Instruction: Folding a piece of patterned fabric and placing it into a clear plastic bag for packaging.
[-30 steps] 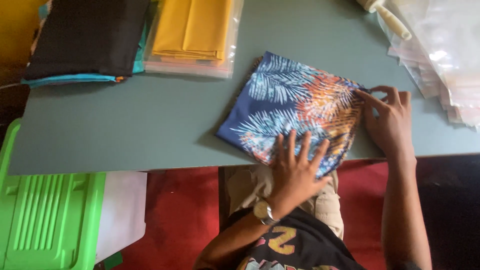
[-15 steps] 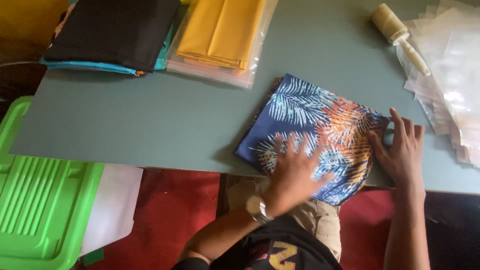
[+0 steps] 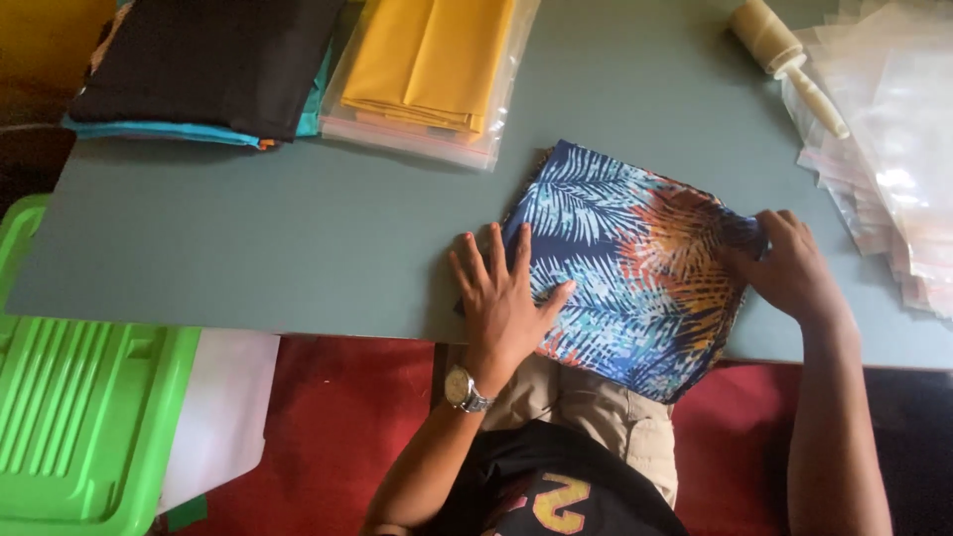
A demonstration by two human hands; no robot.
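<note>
Folded palm-print fabric (image 3: pixel 635 268), blue with orange: lies on grey table (image 3: pixel 298 238), its near corner overhanging the edge. Left hand (image 3: pixel 503 298) flat, fingers spread, pressing the left edge. Right hand (image 3: pixel 789 266) curled, gripping the right edge. Bagged yellow cloth (image 3: pixel 427 60) lies beyond; clear bags (image 3: pixel 893 149) at right.

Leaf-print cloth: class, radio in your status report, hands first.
Left hand flat on folded leaf-print cloth. Right hand grips its right edge. Cloth overhangs the near edge of the grey table. Nothing on top.
</note>
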